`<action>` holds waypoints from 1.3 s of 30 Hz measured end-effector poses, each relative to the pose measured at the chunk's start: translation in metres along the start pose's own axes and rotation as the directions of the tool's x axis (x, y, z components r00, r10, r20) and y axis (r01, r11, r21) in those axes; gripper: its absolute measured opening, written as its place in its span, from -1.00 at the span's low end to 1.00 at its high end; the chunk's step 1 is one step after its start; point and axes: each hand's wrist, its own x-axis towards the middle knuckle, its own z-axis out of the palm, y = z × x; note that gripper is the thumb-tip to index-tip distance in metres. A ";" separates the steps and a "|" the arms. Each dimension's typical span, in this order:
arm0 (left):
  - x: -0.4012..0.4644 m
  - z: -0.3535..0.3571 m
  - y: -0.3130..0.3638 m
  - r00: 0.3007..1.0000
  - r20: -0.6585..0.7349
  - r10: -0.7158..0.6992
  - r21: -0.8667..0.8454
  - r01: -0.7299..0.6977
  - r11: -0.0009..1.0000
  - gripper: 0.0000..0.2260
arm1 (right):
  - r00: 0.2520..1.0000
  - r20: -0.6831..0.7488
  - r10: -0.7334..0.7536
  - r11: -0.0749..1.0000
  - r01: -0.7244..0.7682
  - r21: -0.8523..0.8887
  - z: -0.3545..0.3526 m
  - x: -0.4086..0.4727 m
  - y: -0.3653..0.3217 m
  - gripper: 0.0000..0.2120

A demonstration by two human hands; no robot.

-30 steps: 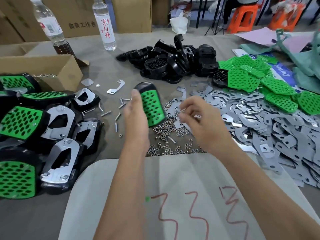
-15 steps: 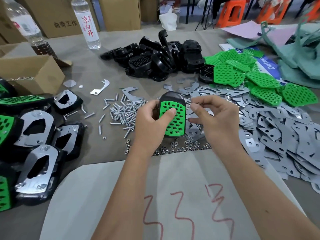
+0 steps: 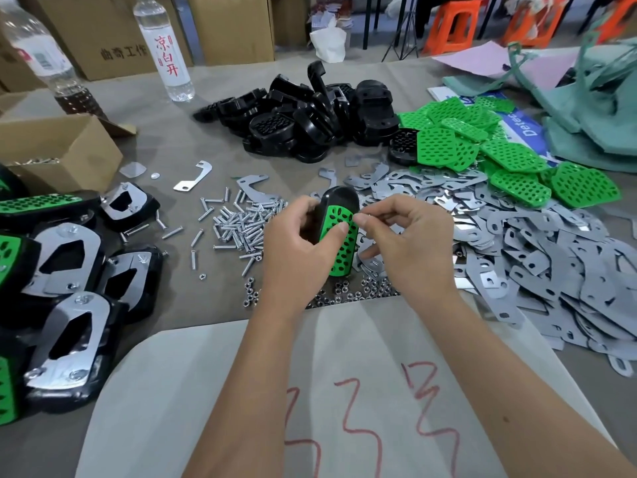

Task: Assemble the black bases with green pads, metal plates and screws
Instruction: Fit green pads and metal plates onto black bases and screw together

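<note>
Between 2 hands (image 3: pixel 296 250), oblong black base (image 3: pixel 339 198), perforated green pad (image 3: pixel 339 243)

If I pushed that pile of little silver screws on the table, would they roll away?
Probably some would. The screws have round shafts and lie loose, not boxed, so a push could scatter them. Their wider heads would likely make them roll in curves, not straight. They look small and metal, so each is probably light but hard to pinch.

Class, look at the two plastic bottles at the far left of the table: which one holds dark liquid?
The larger bottle at the far left edge, behind the cardboard box, has brown liquid at its bottom. The slimmer bottle with red characters looks clear throughout.
</note>
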 end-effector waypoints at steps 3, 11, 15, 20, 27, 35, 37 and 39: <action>0.000 0.000 -0.001 1.000 -0.029 0.008 -0.024 -0.008 1.000 -0.90 | 0.997 -0.002 0.082 0.988 -0.081 0.132 0.004 0.000 0.000 -0.83; -0.001 -0.003 0.002 0.994 -0.016 -0.106 -0.247 0.099 0.964 -0.89 | 0.983 0.099 -0.156 0.980 0.167 -0.106 -0.006 0.004 -0.002 -0.90; -0.002 -0.005 0.003 0.995 0.030 -0.097 -0.228 0.102 0.968 -0.90 | 0.945 0.186 -0.270 0.929 0.307 -0.208 -0.013 0.008 -0.004 -0.92; -0.002 0.000 0.001 0.999 -0.039 -0.023 -0.134 0.018 0.991 -0.88 | 0.998 0.032 -0.061 0.992 0.064 -0.108 0.006 -0.002 0.002 -0.82; -0.006 0.013 0.008 0.982 -0.070 0.175 0.080 -0.169 0.982 -0.83 | 0.963 -0.144 0.229 0.972 -0.218 0.086 0.021 -0.006 0.005 -0.77; -0.003 0.014 0.004 0.987 -0.097 0.131 0.060 -0.126 0.990 -0.84 | 0.987 0.124 -0.106 0.918 0.145 -0.370 0.002 -0.001 -0.006 -0.61; -0.003 0.014 0.003 0.986 -0.095 0.139 0.072 -0.133 0.989 -0.83 | 0.984 0.155 -0.090 0.917 0.143 -0.373 0.000 0.000 -0.005 -0.64; -0.003 0.013 0.003 0.984 -0.103 0.148 0.092 -0.138 0.986 -0.83 | 0.987 0.134 -0.093 0.907 0.140 -0.397 0.002 -0.001 -0.005 -0.65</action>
